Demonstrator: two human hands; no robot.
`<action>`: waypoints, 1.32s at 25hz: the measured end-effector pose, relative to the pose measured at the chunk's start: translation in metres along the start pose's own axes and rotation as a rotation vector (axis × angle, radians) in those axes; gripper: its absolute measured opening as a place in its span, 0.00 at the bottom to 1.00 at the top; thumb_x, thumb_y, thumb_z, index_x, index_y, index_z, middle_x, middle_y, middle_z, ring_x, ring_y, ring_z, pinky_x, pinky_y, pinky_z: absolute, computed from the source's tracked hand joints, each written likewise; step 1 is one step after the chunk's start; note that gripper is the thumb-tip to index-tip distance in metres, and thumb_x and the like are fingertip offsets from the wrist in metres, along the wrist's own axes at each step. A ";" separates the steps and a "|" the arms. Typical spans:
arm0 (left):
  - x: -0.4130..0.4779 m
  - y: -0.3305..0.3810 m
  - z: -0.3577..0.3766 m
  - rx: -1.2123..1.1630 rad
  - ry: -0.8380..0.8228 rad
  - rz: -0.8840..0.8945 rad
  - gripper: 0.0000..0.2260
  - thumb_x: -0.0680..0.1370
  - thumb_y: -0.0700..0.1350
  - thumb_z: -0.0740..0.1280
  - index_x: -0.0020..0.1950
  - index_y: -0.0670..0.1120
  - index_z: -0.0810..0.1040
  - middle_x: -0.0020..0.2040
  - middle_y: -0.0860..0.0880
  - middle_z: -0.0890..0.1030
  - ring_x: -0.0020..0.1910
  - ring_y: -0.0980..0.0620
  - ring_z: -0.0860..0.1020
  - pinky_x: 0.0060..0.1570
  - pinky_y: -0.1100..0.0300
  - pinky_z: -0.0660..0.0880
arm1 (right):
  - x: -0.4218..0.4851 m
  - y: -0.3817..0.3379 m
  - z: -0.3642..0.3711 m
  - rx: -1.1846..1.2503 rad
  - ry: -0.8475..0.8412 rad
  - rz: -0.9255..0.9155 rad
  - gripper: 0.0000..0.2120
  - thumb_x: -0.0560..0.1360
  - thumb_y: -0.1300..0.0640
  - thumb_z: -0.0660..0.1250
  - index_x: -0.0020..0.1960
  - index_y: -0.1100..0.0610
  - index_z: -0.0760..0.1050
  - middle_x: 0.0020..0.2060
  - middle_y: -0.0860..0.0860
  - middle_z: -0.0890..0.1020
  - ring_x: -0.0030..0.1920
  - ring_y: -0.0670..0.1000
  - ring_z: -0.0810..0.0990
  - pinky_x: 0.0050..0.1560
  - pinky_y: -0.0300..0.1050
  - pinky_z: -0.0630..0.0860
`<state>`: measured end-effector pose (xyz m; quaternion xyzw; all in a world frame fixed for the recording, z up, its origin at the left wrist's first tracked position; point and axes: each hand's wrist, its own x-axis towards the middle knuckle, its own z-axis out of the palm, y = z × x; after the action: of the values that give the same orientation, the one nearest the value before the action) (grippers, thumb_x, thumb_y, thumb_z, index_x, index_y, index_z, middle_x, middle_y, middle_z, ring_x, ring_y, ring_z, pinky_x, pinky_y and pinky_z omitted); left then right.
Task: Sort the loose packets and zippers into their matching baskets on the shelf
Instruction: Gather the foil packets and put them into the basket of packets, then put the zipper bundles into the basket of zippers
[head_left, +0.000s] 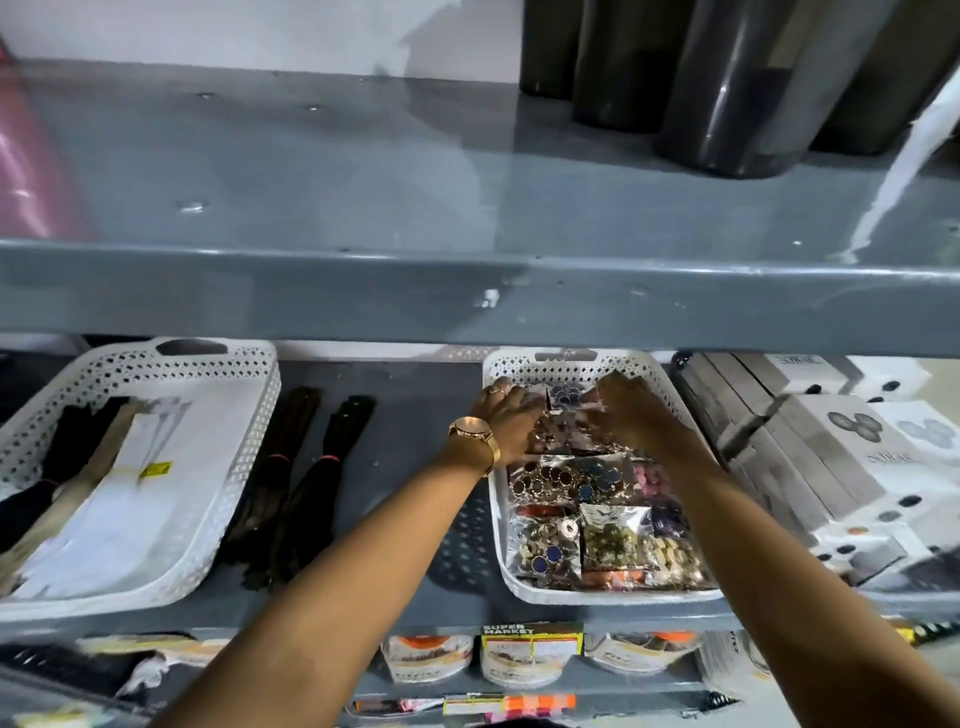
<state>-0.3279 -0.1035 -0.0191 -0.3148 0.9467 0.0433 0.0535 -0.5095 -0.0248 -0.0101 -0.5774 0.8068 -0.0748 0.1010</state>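
Observation:
Both hands reach into the back of a white perforated basket (497, 512) on the grey shelf. It is packed with clear packets of buttons (563, 480). My left hand (511, 418), a gold watch on its wrist, and my right hand (631, 413) meet over a clear packet (563, 415) at the basket's far end, fingers curled on it; the grip is blurred. A second white basket (234, 467) to the left holds dark and beige zippers and white packets. Two dark zipper bundles (296, 478) tied with red bands lie loose on the shelf between the baskets.
Grey and white boxes (831, 457) are stacked right of the button basket. The upper grey shelf (467, 291) overhangs closely, with dark cylinders (727, 88) on it. Below, a lower shelf holds pouches (524, 660) and mixed packets.

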 end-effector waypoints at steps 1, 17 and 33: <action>-0.004 -0.003 0.000 -0.041 0.040 -0.016 0.29 0.80 0.50 0.59 0.78 0.47 0.52 0.78 0.44 0.55 0.78 0.39 0.47 0.76 0.44 0.46 | -0.001 -0.008 -0.002 0.014 0.037 0.001 0.21 0.77 0.45 0.60 0.62 0.58 0.75 0.61 0.57 0.75 0.63 0.59 0.73 0.64 0.55 0.70; -0.154 -0.133 0.050 -0.234 0.206 -0.915 0.10 0.59 0.49 0.75 0.36 0.46 0.82 0.29 0.44 0.80 0.25 0.44 0.80 0.25 0.59 0.76 | -0.025 -0.299 0.092 0.191 -0.210 -0.020 0.24 0.77 0.44 0.57 0.57 0.63 0.77 0.56 0.62 0.81 0.56 0.61 0.80 0.55 0.50 0.77; -0.207 -0.142 -0.017 -0.373 0.539 -0.588 0.21 0.78 0.41 0.59 0.72 0.51 0.66 0.64 0.43 0.73 0.59 0.39 0.75 0.51 0.47 0.76 | -0.052 -0.315 0.096 1.185 0.296 0.106 0.05 0.77 0.58 0.65 0.52 0.57 0.71 0.50 0.55 0.80 0.52 0.57 0.80 0.54 0.53 0.77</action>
<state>-0.0785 -0.0964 0.0177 -0.5751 0.7729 0.1129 -0.2432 -0.1803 -0.0773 -0.0242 -0.3655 0.6610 -0.5850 0.2955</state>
